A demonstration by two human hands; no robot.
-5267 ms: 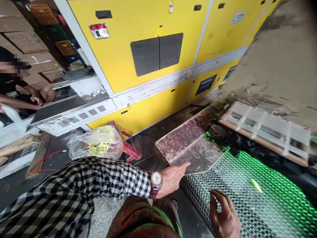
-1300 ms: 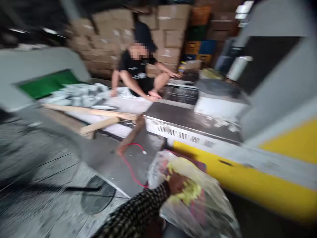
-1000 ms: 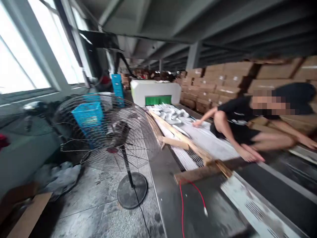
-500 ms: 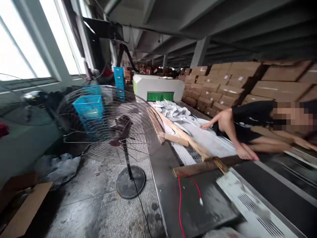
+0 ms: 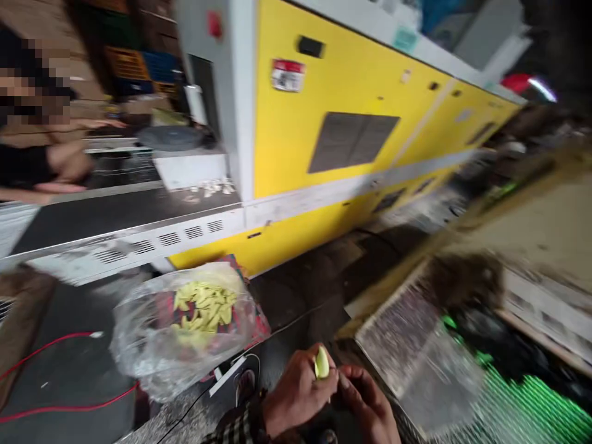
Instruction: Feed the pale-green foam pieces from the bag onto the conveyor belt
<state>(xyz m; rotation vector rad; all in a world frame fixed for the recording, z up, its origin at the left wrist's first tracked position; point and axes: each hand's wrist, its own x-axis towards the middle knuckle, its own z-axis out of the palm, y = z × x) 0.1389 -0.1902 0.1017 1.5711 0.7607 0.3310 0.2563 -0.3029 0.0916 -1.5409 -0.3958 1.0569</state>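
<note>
My left hand [image 5: 296, 391] is closed around small yellow-green pieces [image 5: 321, 364], one of which sticks up between the fingers. My right hand [image 5: 367, 404] sits right beside it with its fingertips pinched at the same pieces. Both hands hover low in the view, just left of a worn transparent plate [image 5: 407, 336]. A clear plastic bag [image 5: 180, 330] holding several more of the yellow-green pieces lies to the left of my hands.
A long yellow machine [image 5: 333, 123] runs behind, with a grey conveyor table [image 5: 115, 213] at its left end. Another person [image 5: 32, 142] leans over that table. Green-lit metal mesh [image 5: 531, 410] lies at the lower right. A red wire [image 5: 50, 345] crosses the floor on the left.
The view has swung from the standing fan and far conveyor back to the yellow machine. My left hand, earlier inside the bag, is now closed on yellow-green pieces with my right hand against it.
</note>
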